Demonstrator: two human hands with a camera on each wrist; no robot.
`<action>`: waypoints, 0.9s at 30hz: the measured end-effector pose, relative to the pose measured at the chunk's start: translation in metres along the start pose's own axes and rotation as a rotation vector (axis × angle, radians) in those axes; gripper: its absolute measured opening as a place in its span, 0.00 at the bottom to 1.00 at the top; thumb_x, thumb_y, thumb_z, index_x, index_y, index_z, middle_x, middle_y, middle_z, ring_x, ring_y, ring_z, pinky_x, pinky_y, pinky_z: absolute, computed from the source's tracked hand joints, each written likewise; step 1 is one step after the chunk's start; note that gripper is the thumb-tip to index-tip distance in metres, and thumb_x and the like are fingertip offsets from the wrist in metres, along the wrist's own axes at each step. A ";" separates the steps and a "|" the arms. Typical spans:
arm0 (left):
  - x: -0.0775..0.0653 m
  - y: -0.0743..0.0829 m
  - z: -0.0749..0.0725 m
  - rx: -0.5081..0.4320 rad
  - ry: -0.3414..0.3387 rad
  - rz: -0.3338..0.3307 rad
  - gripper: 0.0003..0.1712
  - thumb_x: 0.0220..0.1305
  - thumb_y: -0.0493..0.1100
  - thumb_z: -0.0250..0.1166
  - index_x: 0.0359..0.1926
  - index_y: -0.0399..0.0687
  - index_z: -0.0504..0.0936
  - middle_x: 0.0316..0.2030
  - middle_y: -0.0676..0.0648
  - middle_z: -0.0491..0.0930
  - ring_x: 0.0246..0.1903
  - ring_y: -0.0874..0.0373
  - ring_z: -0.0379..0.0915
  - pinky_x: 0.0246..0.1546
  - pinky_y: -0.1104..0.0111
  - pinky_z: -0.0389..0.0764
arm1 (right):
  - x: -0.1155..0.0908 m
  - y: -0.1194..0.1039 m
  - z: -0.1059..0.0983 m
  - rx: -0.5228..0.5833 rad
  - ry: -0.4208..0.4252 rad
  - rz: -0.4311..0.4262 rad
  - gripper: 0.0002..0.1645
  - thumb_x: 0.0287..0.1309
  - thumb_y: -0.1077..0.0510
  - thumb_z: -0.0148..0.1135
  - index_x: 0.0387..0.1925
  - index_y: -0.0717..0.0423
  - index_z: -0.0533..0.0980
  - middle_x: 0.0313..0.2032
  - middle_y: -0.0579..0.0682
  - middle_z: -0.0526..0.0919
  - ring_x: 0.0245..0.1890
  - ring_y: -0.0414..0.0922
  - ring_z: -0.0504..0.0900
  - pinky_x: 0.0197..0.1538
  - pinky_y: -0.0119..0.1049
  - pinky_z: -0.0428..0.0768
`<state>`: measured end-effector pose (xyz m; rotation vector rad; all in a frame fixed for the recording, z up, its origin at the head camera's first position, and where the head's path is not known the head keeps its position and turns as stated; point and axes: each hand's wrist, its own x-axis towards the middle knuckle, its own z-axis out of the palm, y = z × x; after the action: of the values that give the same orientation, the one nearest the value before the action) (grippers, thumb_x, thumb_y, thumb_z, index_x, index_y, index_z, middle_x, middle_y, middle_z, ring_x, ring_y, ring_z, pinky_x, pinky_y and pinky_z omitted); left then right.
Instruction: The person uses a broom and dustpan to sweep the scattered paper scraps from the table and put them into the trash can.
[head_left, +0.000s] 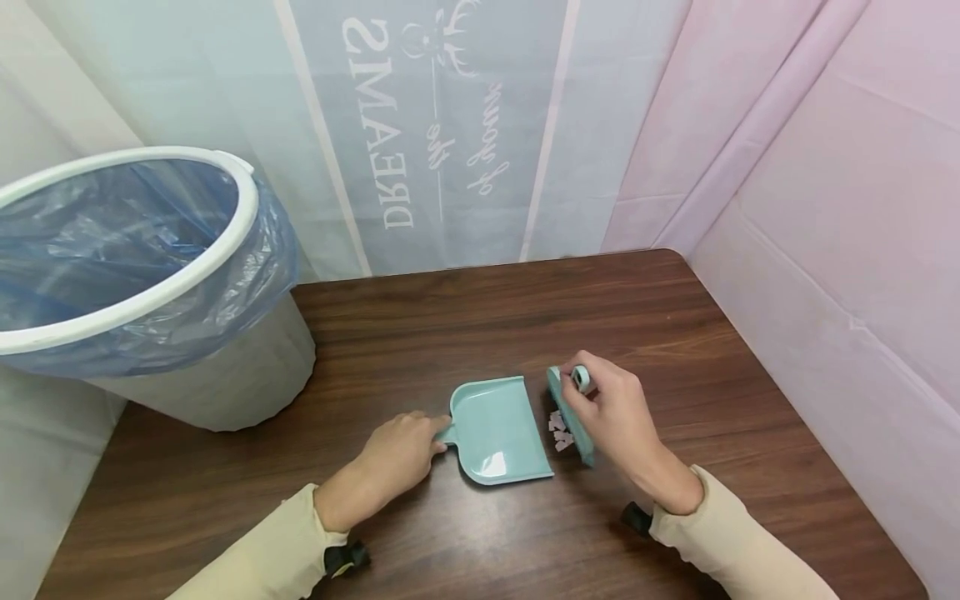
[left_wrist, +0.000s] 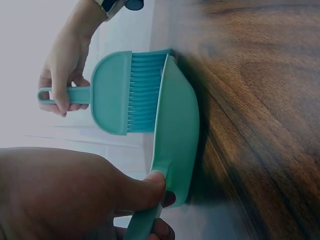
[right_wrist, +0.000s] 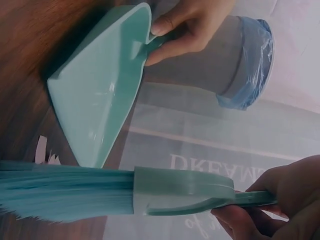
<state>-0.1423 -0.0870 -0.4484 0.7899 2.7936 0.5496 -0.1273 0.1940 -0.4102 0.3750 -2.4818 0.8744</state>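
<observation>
A mint-green dustpan (head_left: 498, 429) lies on the wooden table, its straight lip facing right. My left hand (head_left: 405, 454) grips its short handle, with the thumb on top in the left wrist view. In my right hand (head_left: 615, 404) is a matching hand brush (right_wrist: 182, 190), held by its handle with the teal bristles (left_wrist: 147, 92) pointing down to the tabletop. Several small pale paper scraps (head_left: 559, 431) lie between the brush and the dustpan's lip. The pan itself holds no scraps. Part of the scraps is hidden behind the bristles in the right wrist view.
A grey waste bin (head_left: 225, 383) with a white rim and blue plastic liner stands at the table's left. Behind the wooden table (head_left: 465, 325) hangs a cloth with printed lettering (head_left: 378, 125). A pale pink sheet (head_left: 847, 250) borders the right side.
</observation>
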 end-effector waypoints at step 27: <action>0.001 0.000 0.000 0.005 -0.023 -0.016 0.19 0.65 0.38 0.70 0.57 0.40 0.84 0.41 0.37 0.84 0.42 0.42 0.82 0.41 0.49 0.83 | 0.012 -0.014 0.016 0.305 0.082 -0.073 0.09 0.58 0.73 0.68 0.36 0.58 0.82 0.31 0.51 0.87 0.20 0.35 0.74 0.23 0.25 0.75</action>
<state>-0.1429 -0.0863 -0.4482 0.7689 2.7792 0.5277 -0.1371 0.1721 -0.4076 0.5181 -2.2471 1.2157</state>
